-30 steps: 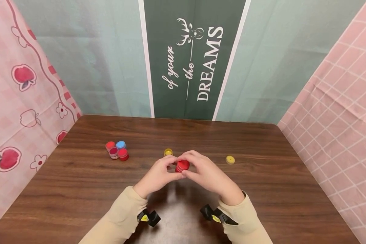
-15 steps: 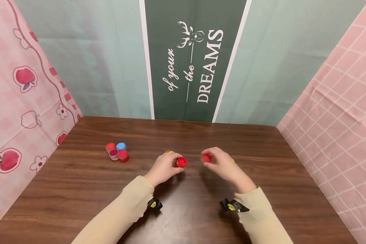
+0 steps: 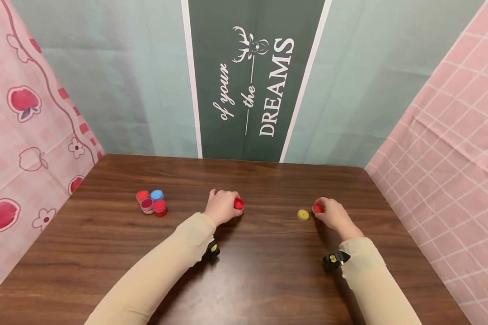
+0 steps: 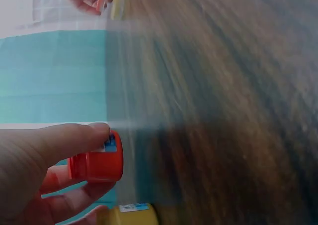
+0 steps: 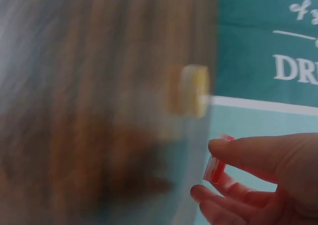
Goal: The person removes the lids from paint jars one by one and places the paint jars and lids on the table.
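Note:
In the head view my left hand (image 3: 222, 206) grips a small red paint pot (image 3: 238, 204) with its top uncovered. The left wrist view shows the thumb on a label on the pot's side and fingers on the opposite side. Beside those fingers stands a yellow pot (image 4: 131, 215), hidden behind the hand in the head view. To the right, my right hand (image 3: 336, 217) pinches a red lid (image 5: 215, 170) between thumb and fingers. A yellow lid (image 3: 302, 215) lies on the table just left of that hand. Whether the red lid touches the table, I cannot tell.
Several small pots cluster at the left of the brown wooden table (image 3: 268, 271): a blue one (image 3: 157, 195), a dark red one (image 3: 147, 206) and bright red ones (image 3: 160, 207). A printed cloth (image 3: 252, 90) hangs behind the table's far edge, and pink cloths flank both sides.
The hands were together on the red pot, then parted as its lid came off. The right hand has moved right with the lid, past the yellow lid; the left has carried the pot slightly farther away.

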The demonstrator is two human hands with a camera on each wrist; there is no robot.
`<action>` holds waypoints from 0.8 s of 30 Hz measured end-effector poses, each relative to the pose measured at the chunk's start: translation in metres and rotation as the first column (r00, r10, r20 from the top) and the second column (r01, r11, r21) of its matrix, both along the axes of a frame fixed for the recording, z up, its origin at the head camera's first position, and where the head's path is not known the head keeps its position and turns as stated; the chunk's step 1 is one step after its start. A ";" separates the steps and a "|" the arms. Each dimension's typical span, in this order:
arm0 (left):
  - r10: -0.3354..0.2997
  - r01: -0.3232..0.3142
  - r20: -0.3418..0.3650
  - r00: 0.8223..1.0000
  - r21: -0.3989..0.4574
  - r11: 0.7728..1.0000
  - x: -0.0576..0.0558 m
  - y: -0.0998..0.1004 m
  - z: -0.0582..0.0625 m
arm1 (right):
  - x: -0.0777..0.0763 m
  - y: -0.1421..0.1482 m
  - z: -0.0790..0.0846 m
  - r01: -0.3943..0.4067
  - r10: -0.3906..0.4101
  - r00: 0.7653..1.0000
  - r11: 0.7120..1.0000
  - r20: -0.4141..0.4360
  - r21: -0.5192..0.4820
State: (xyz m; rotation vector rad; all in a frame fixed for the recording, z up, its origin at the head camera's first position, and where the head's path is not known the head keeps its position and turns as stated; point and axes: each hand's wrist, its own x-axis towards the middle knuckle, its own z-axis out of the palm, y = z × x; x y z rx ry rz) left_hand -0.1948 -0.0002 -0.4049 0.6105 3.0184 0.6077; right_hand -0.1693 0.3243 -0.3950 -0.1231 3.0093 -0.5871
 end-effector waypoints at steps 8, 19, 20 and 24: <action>0.016 -0.015 0.023 1.000 -0.050 0.999 -0.005 0.002 -0.009 | -0.004 0.001 -0.010 -0.012 0.008 0.999 0.995 0.043 0.097; 0.023 -0.022 -0.024 0.999 0.044 0.999 0.007 -0.031 0.003 | 0.000 -0.004 -0.015 -0.015 0.010 0.999 0.995 0.048 0.102; 0.034 -0.032 -0.035 0.999 0.062 0.998 0.008 -0.039 0.006 | 0.000 -0.004 -0.015 -0.017 0.012 0.999 0.996 0.051 0.093; 0.094 -0.081 -0.094 0.991 0.132 0.988 0.013 -0.078 0.016 | 0.001 -0.005 -0.013 -0.044 0.040 0.997 0.997 0.058 0.068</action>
